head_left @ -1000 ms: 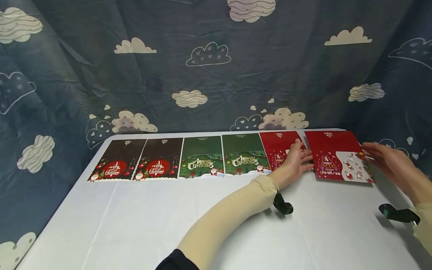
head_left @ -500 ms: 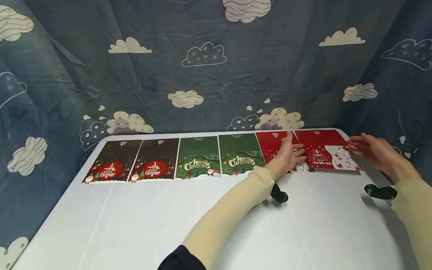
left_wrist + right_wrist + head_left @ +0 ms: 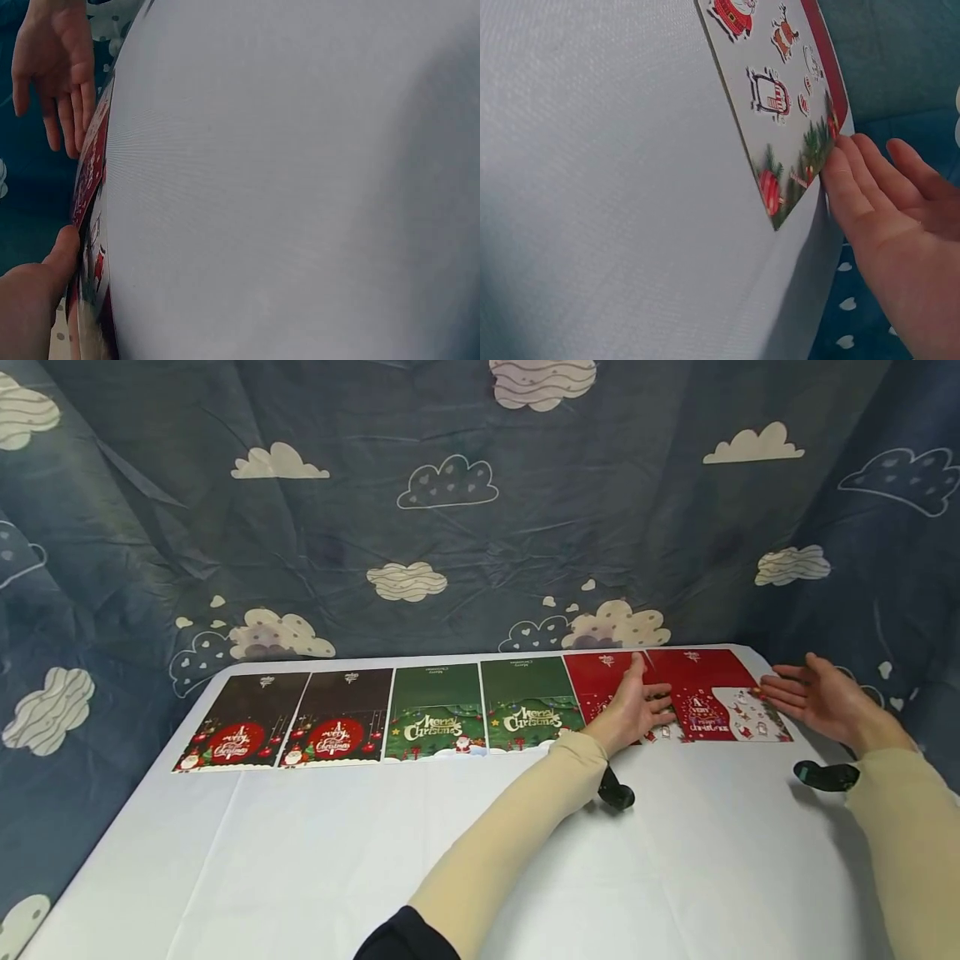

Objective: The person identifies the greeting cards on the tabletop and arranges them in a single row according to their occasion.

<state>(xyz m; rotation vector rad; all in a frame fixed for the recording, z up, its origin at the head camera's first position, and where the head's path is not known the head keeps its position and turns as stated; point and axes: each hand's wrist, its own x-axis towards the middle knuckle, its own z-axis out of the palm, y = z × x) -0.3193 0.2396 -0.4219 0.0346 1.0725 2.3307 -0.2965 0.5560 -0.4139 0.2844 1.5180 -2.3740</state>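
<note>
The rightmost red Christmas card (image 3: 705, 668) lies at the far right of the row, its white panel of small figures (image 3: 765, 82) large in the right wrist view. My right hand (image 3: 832, 706) is at this card's right edge, with fairly straight fingertips touching the edge in the right wrist view. Across the card's left side, my left hand (image 3: 633, 708) extends its fingers toward it, thumb up, over the neighbouring red card (image 3: 600, 667). That neighbour is partly hidden by the left hand. Neither hand grips anything.
Two green cards (image 3: 437, 685) and two dark brown cards (image 3: 262, 693) continue the row leftward along the back of the white table (image 3: 337, 860). Behind stands a dark blue curtain (image 3: 315, 543) with cloud prints. Black wrist devices (image 3: 825, 775) hang below both wrists.
The rightmost red card has moved left and back, coming down flat beside the other red card. The right hand has moved left with it; the left hand has shifted slightly. The view has turned a little right.
</note>
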